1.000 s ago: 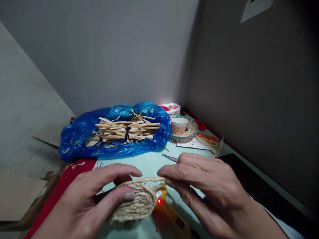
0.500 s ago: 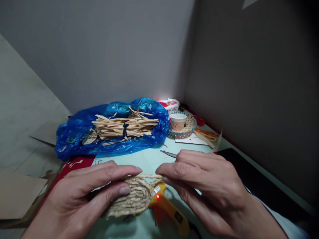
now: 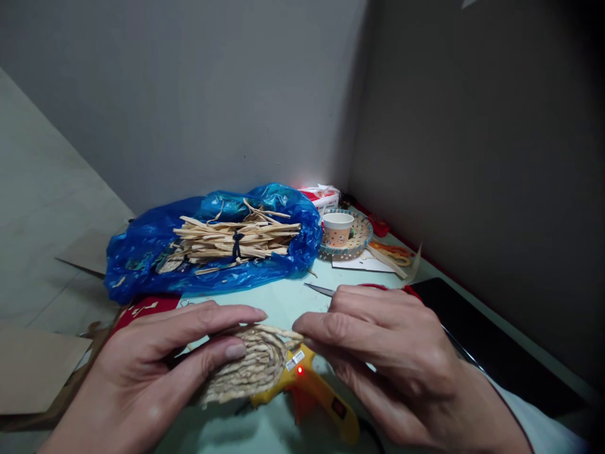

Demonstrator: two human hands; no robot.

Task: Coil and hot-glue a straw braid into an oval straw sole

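Observation:
My left hand (image 3: 184,353) grips a coiled piece of pale twisted straw cord (image 3: 250,366), its thumb on the near face and its fingers along the top edge. The cord's loose end runs from the top of the coil to my right hand (image 3: 382,353), which pinches it between thumb and forefinger. Just beyond and below the coil, on the table, lies a yellow hot glue gun (image 3: 326,403) with a red light lit; its front part is hidden by the coil. Behind my right hand are red-handled scissors (image 3: 321,289), mostly covered.
A blue plastic bag (image 3: 142,252) at the back holds a tied bundle of dry straw strips (image 3: 255,239). Beside it, a paper cup (image 3: 338,230) stands in a woven basket (image 3: 363,236). Orange-handled scissors (image 3: 399,253) and a black flat panel (image 3: 491,340) lie on the right. Walls close off the back.
The coil has tilted and dropped slightly at its right end, showing more of the glue gun. My right hand has shifted a little left, still pinching the cord's end.

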